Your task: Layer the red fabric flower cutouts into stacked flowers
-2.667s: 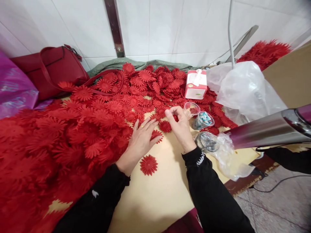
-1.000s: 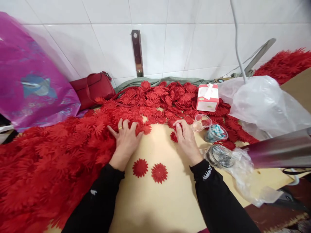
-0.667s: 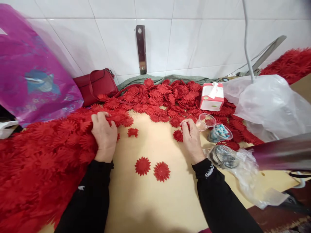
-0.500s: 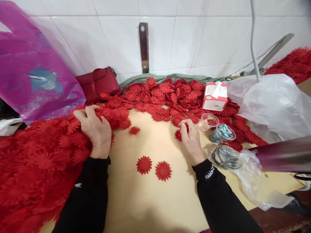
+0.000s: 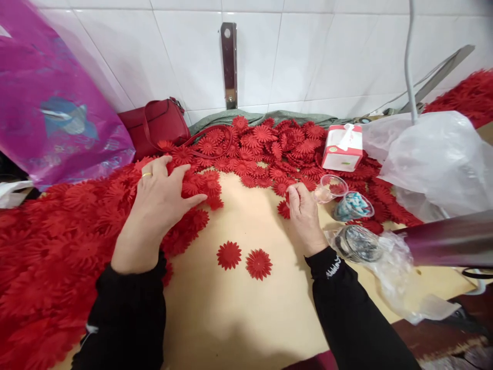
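Observation:
My left hand (image 5: 162, 198) is spread over the edge of a large heap of red fabric flowers (image 5: 50, 262), thumb pointing right, with nothing visible in its grasp. At the right, my right hand (image 5: 306, 213) is closed, thumb against the fingers; a red flower (image 5: 284, 209) shows beside its fingertips, and I cannot make out whether the fingers hold it. Two single flowers lie flat between the hands: a left one (image 5: 228, 255) and a slightly larger right one (image 5: 259, 264). More flowers (image 5: 265, 136) are piled along the back.
Right of my right hand stand a clear cup (image 5: 333, 186), a cup with blue-white stuff (image 5: 353, 206) and a plastic-wrapped round container (image 5: 359, 243). Behind are a tissue pack (image 5: 342, 149) and a red handbag (image 5: 157, 126). A purple bag (image 5: 65, 103) stands left, a dark cylinder (image 5: 450, 239) right.
My left hand has moved right and opened out, and flowers at the heap's edge have shifted right with it. The right hand stays closed in nearly the same place.

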`<state>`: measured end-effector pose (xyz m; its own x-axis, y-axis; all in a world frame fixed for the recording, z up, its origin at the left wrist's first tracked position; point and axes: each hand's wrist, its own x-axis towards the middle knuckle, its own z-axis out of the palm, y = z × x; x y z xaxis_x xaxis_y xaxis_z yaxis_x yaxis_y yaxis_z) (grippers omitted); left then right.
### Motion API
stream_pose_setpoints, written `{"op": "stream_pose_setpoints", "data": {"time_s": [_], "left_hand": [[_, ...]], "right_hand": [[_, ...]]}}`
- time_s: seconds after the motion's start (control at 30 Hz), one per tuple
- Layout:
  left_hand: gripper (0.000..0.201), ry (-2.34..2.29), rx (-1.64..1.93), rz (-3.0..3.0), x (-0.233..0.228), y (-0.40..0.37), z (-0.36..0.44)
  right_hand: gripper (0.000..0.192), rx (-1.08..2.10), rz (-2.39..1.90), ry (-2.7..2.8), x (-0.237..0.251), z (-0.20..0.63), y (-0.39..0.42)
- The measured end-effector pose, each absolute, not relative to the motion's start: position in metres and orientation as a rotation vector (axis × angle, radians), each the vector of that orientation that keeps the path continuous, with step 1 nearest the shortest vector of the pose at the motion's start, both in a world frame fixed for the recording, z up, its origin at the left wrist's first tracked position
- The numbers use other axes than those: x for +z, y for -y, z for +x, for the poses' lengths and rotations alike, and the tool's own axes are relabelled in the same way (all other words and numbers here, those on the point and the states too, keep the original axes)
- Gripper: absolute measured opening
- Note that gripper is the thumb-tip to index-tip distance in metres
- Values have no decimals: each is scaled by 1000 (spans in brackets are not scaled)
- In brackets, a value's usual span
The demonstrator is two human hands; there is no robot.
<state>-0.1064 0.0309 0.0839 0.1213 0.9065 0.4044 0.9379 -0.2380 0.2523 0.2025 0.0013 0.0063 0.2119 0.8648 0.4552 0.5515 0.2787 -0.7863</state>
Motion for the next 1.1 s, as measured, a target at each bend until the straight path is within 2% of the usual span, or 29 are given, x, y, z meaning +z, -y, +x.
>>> {"op": "stream_pose_setpoints", "data": {"time_s": [0.07,0.2,0.27,0.37,0.43,0.53,0.6,0.67,0.73,0.9,1.0,1.1], "left_hand": [[57,1801,-765,-2502,96,-22,-96],[18,1709,-637,-3142,110,2,-51],[10,1492,-453,-3611,103,14,-19],[16,996,98,-4160,73,28,24],[21,956,369,-4264,48,28,40],[31,1195,599,-4406,22,13,35],[42,1478,616,-4394,21,-5,14],[49,1945,474,-4220,28,-25,-15],[48,2240,54,-3990,38,-42,-41],[44,2361,-1146,-3455,37,-50,-46],[49,2417,-1714,-3397,25,-38,-17],[48,2264,-2276,-3436,17,-27,9]], "right_hand": [[37,315,-1418,1466,7,204,-2],[41,310,-1430,1442,8,203,0],[41,376,-1395,1440,8,201,0],[38,427,-1358,1385,7,199,-1],[34,412,-1345,1323,7,201,-2],[33,443,-1315,1292,8,204,-3],[37,497,-1301,1280,9,204,-2],[39,559,-1283,1260,9,202,-1],[37,634,-1241,1259,8,197,0],[31,787,-1164,1238,5,178,0],[28,676,-1204,1204,6,169,0],[23,546,-1243,1218,4,164,0]]}}
